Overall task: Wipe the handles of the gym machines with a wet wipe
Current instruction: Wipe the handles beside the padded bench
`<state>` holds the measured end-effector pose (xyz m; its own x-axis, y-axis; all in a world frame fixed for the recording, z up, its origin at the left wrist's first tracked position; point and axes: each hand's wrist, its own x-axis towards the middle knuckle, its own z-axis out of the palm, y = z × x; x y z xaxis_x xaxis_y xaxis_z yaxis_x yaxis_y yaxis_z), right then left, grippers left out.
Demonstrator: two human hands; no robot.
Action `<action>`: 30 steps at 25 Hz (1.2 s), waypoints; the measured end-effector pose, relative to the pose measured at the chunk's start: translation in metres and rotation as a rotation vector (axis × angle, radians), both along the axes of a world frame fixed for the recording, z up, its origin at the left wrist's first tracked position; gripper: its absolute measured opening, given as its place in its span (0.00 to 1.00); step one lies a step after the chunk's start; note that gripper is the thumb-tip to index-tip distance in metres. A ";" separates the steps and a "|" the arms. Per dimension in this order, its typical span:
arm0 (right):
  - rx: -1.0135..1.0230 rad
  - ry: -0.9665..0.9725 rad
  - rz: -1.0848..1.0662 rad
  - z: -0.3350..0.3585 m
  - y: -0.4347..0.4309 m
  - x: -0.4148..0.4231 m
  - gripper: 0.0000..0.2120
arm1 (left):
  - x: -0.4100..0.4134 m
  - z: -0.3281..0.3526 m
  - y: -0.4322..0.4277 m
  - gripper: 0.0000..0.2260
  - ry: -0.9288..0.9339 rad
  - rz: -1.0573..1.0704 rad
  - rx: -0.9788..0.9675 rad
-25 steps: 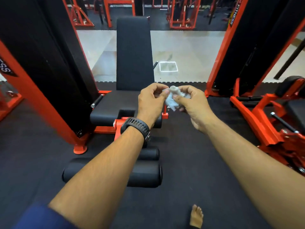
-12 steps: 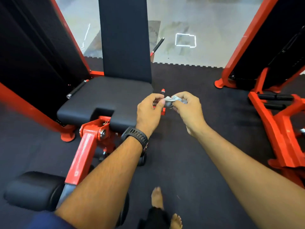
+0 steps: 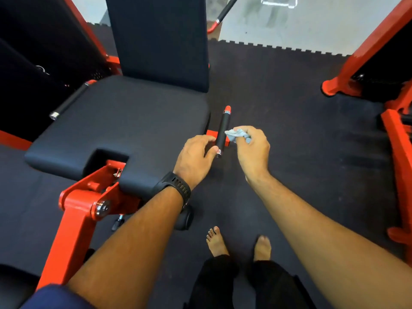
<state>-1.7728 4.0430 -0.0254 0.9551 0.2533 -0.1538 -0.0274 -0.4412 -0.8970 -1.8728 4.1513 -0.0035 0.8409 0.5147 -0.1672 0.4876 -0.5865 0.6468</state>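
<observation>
The wet wipe (image 3: 235, 134) is a small, crumpled, pale blue-grey wad, soft and limp. It weighs almost nothing and takes whatever shape the fingers press into it. It looks best taken with most of it bunched in the palm and a loose flap left free to wrap the bar. The right hand (image 3: 253, 150) holds it that way: its fingers are clenched round the wad, pinching it, and the free corner pokes out toward the handle (image 3: 223, 130), just beside the black grip and perhaps brushing it.

The handle is a short, stiff bar with a black sleeve, a red cap on its far end and a chrome ring at each end. It is fixed to a red bracket at the right edge of the seat pad (image 3: 111, 121), so it should not shift under a wipe. The sleeve looks matte and likely grippy.

The left hand (image 3: 196, 157), wristwatch (image 3: 176, 186) on its wrist, sits back-up just left of the bar, its thumb touching the near end. The fingers curl away from view, so I cannot tell whether they grasp anything. Both forearms reach forward and down, wrists nearly level, over the dark rubber floor (image 3: 289, 121).
</observation>
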 end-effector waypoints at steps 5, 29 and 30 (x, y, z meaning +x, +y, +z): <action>-0.109 -0.071 0.031 -0.074 0.037 0.029 0.16 | 0.046 -0.055 0.041 0.27 0.335 -0.332 0.311; -0.434 0.115 0.011 -0.139 0.083 0.035 0.18 | 0.045 -0.131 0.074 0.38 0.412 -0.414 0.466; -0.416 0.126 -0.020 -0.141 0.079 0.024 0.18 | 0.045 -0.132 0.074 0.38 0.408 -0.415 0.472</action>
<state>-1.7487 4.1223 -0.1665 0.9265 0.1269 -0.3543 -0.1374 -0.7624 -0.6324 -1.8276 4.2256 -0.1359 0.8999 0.2631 -0.3477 0.3133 -0.9448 0.0958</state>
